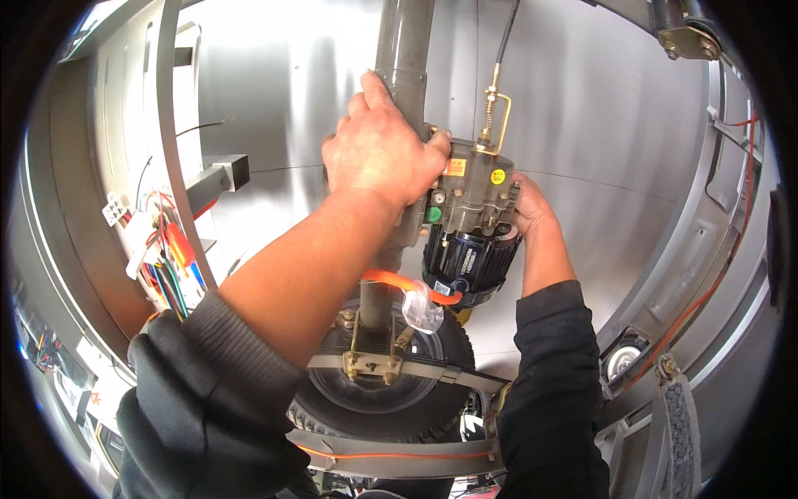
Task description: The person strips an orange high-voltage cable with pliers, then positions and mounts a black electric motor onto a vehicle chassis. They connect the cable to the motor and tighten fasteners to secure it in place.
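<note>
A grey axle tube (405, 37) runs down the middle of the view, with a grey gearbox (478, 195) on its right side. My left hand (378, 154) is wrapped over the tube; its thumb reaches onto the gearbox edge. My right hand (532, 208) grips the gearbox's right side, its fingers mostly hidden behind the housing. Under the gearbox sits a black finned motor (467, 262). From the motor an orange cable (395, 280) leads left, carrying a clear plastic wrap (422, 309). A brass-coloured spring rod and bracket (490, 121) stand on top of the gearbox.
Below my hands is a black tyre (457, 341), crossed by a leaf spring (449, 373) with a bolted clamp plate (371, 363). Loose coloured wires (170, 266) and a square metal tube (220, 177) are at left. A red-orange cable (706, 291) follows the right frame.
</note>
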{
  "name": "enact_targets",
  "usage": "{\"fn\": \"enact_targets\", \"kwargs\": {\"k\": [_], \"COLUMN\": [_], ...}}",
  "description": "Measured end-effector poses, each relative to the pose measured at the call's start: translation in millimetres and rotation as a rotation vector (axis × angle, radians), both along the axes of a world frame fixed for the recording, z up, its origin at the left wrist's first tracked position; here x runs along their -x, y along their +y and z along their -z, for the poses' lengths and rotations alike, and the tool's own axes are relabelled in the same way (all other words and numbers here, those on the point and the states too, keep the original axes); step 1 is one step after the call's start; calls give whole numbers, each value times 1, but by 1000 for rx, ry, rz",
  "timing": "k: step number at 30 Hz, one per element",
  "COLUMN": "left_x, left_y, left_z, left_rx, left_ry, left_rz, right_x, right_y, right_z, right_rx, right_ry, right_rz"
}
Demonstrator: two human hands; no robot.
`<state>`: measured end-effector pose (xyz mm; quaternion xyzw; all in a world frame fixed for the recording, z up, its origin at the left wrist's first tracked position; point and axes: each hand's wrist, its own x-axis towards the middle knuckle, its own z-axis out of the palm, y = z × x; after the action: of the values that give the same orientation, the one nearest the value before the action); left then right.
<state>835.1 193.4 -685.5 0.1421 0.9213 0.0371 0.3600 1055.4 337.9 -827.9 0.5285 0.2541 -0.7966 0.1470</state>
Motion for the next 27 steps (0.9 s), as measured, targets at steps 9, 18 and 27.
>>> {"fn": "enact_targets", "kwargs": {"k": [9,18,27], "left_x": [-2,0,0], "left_y": [-2,-2,-1], "left_z": [2,3,3], "left_rx": [-15,-5,14], "left_ry": [40,21,13], "left_rz": [5,1,4], "right_x": [-15,-20,-21], "right_y": [-8,-7,-10], "right_z": [19,15,20], "right_rx": [63,52,6], "right_ry": [103,121,145], "right_rz": [5,-24,-13]}}
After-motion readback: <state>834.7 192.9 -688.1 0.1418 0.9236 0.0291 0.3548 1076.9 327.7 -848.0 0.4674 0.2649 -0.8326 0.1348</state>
